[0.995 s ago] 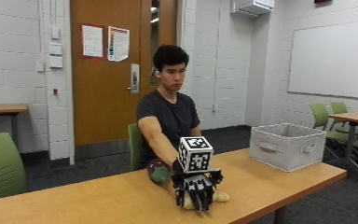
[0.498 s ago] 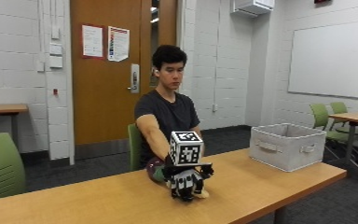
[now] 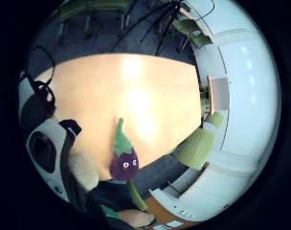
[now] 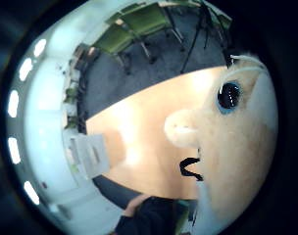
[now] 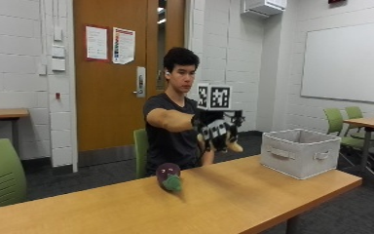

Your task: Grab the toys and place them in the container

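Eggplant toy (image 5: 169,176) on table (image 5: 252,195), container (image 5: 300,152) apart.

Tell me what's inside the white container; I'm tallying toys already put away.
From the outside view only the white container's outer walls and rim show; its inside is hidden. A tan plush toy is held in the gloved right hand, raised above the table; the eggplant toy lies there.

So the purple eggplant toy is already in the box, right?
No. The eggplant lies on the table, away from the box, as the outside view shows. The gloved hand holds a different, tan toy above the table.
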Available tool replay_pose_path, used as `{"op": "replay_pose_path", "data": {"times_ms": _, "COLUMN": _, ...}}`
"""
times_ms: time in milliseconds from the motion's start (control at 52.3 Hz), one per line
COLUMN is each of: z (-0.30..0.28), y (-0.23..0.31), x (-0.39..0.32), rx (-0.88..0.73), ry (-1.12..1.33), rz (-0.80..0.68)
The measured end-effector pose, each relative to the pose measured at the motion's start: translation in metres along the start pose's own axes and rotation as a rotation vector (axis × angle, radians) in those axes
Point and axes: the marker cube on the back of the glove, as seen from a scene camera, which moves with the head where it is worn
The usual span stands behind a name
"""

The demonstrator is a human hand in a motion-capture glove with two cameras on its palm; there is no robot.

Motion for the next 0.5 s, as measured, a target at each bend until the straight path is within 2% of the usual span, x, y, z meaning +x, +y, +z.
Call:
{"op": "replay_pose_path", "data": {"times_ms": 134, "z": -0.067, "y": 0.009, "x": -0.051, "rx": 0.105, "ry": -0.013, "rz": -0.081}}
{"op": "replay_pose_path", "data": {"times_ms": 268, "z": -0.130, "y": 0.036, "x": -0.135, "rx": 0.185, "ry": 0.020, "rz": -0.185}}
{"op": "replay_pose_path", "data": {"times_ms": 498, "z": -0.176, "y": 0.088, "x": -0.285, "rx": 0.288, "ry": 0.007, "rz": -0.406}}
